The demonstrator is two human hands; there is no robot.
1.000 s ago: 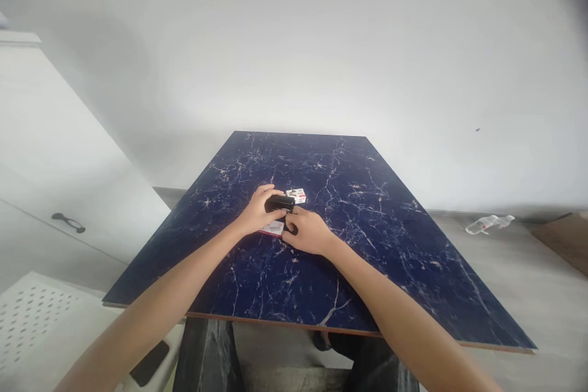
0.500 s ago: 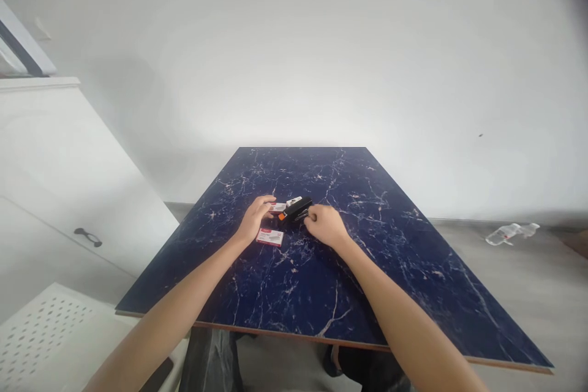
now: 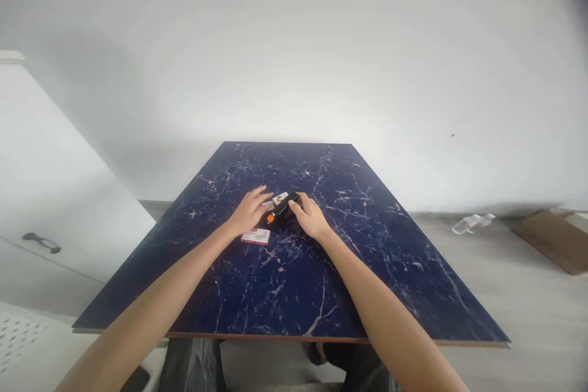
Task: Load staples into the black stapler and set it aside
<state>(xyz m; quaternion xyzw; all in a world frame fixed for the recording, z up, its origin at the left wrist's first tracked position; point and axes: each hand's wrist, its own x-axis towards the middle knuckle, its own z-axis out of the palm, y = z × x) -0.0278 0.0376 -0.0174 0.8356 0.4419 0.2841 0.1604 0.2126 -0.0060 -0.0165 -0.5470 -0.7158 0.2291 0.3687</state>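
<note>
A black stapler (image 3: 283, 206) with an orange end lies slantwise on the blue marbled table (image 3: 294, 288). My right hand (image 3: 310, 217) grips its far right part, with thumb and fingers around it. To the left of it, my left hand (image 3: 248, 213) is open, fingers spread, beside a small red-and-white box (image 3: 268, 204) that it partly hides. Another red-and-white box (image 3: 256, 236) lies flat nearer to me, just below the left hand. Behind the stapler is a small white piece (image 3: 280, 198) with dark marks.
A white cabinet (image 3: 55, 184) with a dark handle stands at the left, above a white perforated seat (image 3: 18, 343). On the floor at the right lie clear plastic bottles (image 3: 472, 224) and a brown cardboard piece (image 3: 551, 239). A pale wall rises behind the table.
My right hand has gone from a closed fist beside the stapler to gripping it. My left fingers have spread and lifted off the far box. The whole view has shifted to the right.
</note>
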